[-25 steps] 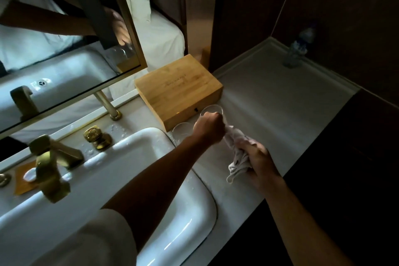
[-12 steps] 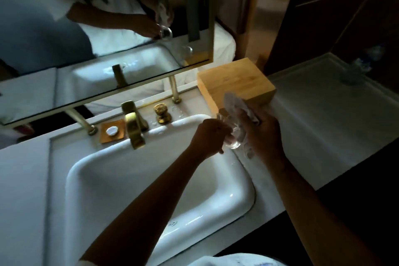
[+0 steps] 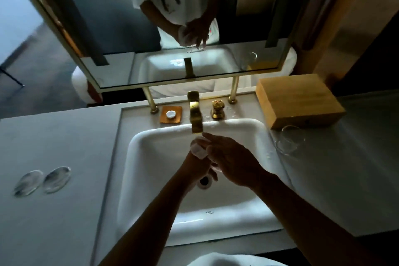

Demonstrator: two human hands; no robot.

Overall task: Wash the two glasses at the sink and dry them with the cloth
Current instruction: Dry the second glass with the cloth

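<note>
Both hands meet over the white basin (image 3: 151, 179), left grip (image 3: 195, 165) holding crumpled cloth (image 3: 199, 147), right grip (image 3: 233, 162) state unclear; round clear glass (image 3: 290, 139) sits right of them.

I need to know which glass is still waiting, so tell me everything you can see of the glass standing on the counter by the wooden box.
The glass is a clear, stemless tumbler with a round rim, looking like plain glass. It stands apart from both hands on the pale counter, right of the sink, just in front of the wooden box; whether it touches the box is unclear. Droplets lie on the counter near its base. Its contents cannot be made out. Nothing holds it.
</note>
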